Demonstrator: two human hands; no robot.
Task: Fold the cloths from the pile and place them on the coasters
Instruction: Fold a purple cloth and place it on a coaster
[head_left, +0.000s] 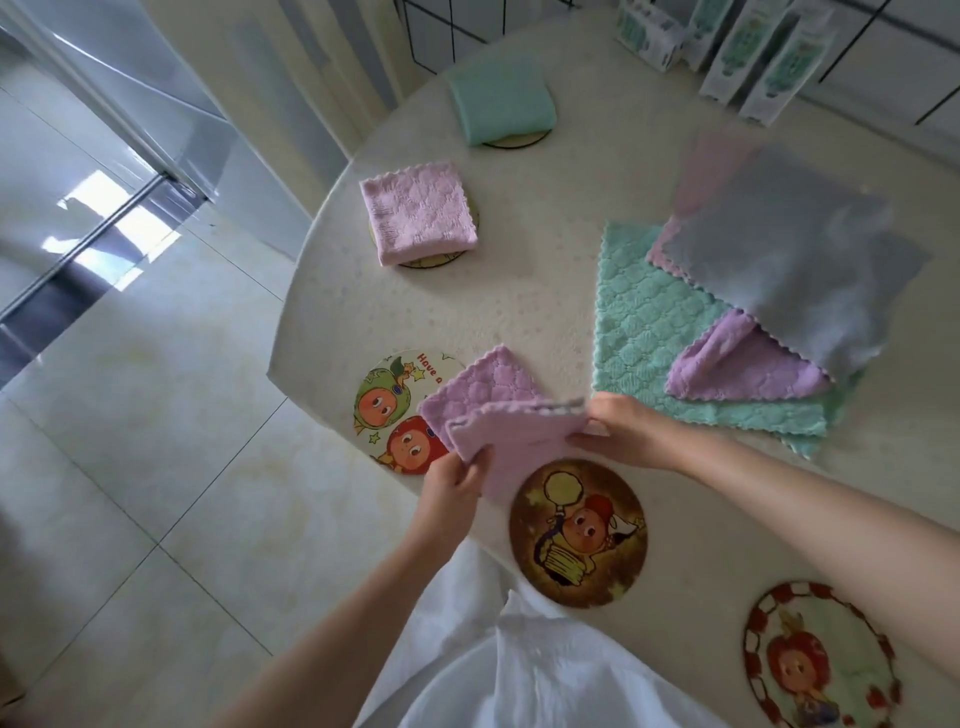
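A lilac quilted cloth (506, 415), partly folded, hangs just above the table's near edge. My left hand (454, 480) pinches its lower left corner and my right hand (623, 428) pinches its right edge. Below it lie a white cartoon coaster (387, 402), partly covered by the cloth, a brown coaster (577, 532) and a red-rimmed coaster (821, 657). The pile (727, 291) of teal, lilac and grey cloths lies spread to the right. A folded lilac cloth (418, 213) and a folded teal cloth (498, 101) each sit on a coaster farther back.
The round cream table (524, 291) drops off to a tiled floor (156, 415) on the left. Several upright cartons (763, 57) stand at the back right by a wire grid. My white garment (519, 665) fills the lower middle.
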